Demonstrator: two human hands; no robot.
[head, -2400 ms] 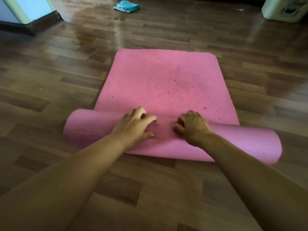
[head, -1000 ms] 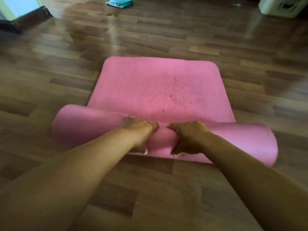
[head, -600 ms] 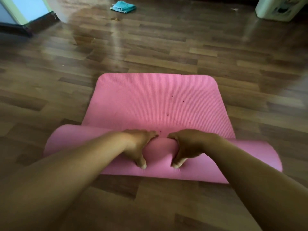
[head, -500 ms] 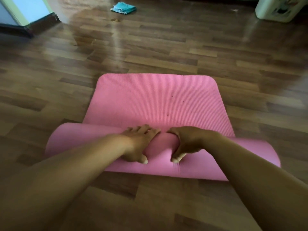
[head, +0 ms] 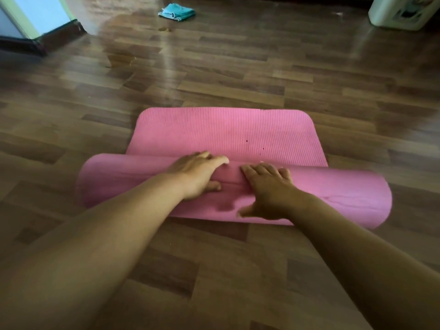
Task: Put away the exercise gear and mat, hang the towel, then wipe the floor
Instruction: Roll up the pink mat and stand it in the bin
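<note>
A pink exercise mat (head: 223,132) lies on the wooden floor, most of it wound into a thick roll across the middle of the view, with a short flat stretch beyond. My left hand (head: 198,173) presses flat on top of the roll, fingers straight and reaching over its far side. My right hand (head: 267,186) rests beside it on the roll, fingers spread, thumb down the near face. A folded teal towel (head: 176,11) lies on the floor far ahead.
A wet patch (head: 121,58) shines on the boards between the mat and the towel. A white container (head: 400,10) stands at the far right. A dark skirting and door frame (head: 42,32) sit at the far left.
The roll has moved forward and the flat stretch of mat is shorter. Both hands went from curled round the roll to lying flat on top of it.
</note>
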